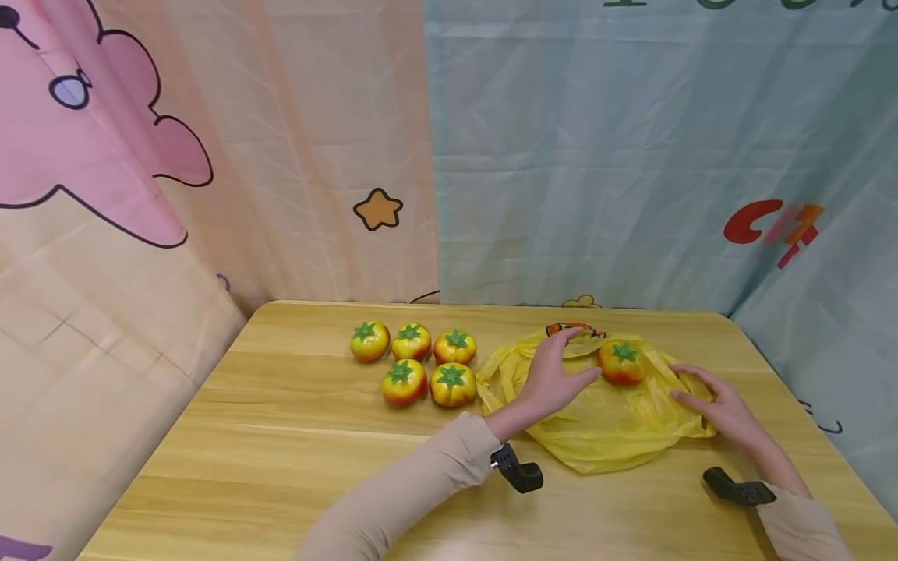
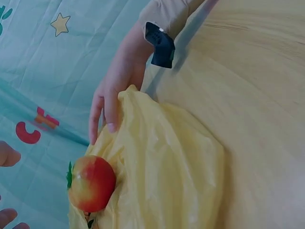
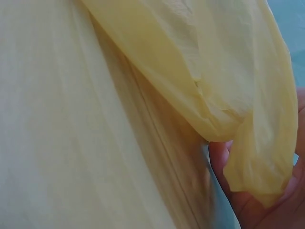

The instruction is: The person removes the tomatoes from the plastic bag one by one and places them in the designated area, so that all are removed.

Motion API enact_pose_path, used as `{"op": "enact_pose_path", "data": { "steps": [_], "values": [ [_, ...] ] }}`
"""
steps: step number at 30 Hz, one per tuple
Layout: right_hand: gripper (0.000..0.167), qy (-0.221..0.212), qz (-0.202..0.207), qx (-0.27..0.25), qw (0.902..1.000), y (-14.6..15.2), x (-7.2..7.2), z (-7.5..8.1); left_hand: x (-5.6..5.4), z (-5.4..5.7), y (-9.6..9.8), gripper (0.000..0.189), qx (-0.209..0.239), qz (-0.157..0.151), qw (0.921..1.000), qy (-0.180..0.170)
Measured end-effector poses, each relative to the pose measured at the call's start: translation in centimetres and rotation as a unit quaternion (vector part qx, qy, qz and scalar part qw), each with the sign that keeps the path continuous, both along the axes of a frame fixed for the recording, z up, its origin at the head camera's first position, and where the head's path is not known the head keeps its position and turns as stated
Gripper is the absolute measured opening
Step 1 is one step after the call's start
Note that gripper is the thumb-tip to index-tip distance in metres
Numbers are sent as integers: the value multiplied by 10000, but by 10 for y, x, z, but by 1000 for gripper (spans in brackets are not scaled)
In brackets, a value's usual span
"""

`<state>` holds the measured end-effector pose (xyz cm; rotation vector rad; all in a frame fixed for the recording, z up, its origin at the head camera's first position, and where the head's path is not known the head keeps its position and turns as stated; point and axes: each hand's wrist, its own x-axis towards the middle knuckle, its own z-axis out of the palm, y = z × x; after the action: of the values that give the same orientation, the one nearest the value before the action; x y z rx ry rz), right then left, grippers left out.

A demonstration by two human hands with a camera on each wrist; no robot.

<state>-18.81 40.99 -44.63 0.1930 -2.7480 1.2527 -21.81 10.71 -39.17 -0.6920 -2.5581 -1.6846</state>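
Note:
A crumpled yellow plastic bag (image 1: 596, 436) lies spread on the right part of the table, with one red-and-yellow toy tomato (image 1: 623, 364) with a green leafy top on it. My left hand (image 1: 550, 382) hovers over the bag's left side, fingers and thumb spread apart beside the tomato, holding nothing. At the bag's right edge, my right hand (image 1: 726, 409) has a fold of the plastic between thumb and fingers. In the right wrist view that fold (image 3: 259, 167) hangs against the palm. The left wrist view shows the tomato (image 2: 93, 183) lying on the plastic near the right hand's fingertips.
Several similar toy tomatoes (image 1: 452, 384) stand in two rows left of the bag. An orange-and-black patterned item (image 1: 575, 329) lies at the bag's far edge. Printed curtains (image 1: 596, 156) hang behind the wooden table (image 1: 281, 444).

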Motion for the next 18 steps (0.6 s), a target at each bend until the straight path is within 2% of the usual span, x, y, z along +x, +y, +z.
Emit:
{"op": "enact_pose_path", "data": {
  "steps": [9, 18],
  "values": [
    [48, 88, 10, -67, 9999, -1, -2, -2, -15, 3, 29, 59, -380, -7, 9992, -134],
    [42, 305, 152, -237, 9991, 2, -3, -4, -28, -5, 51, 67, -607, -49, 9979, -237]
  ]
}}
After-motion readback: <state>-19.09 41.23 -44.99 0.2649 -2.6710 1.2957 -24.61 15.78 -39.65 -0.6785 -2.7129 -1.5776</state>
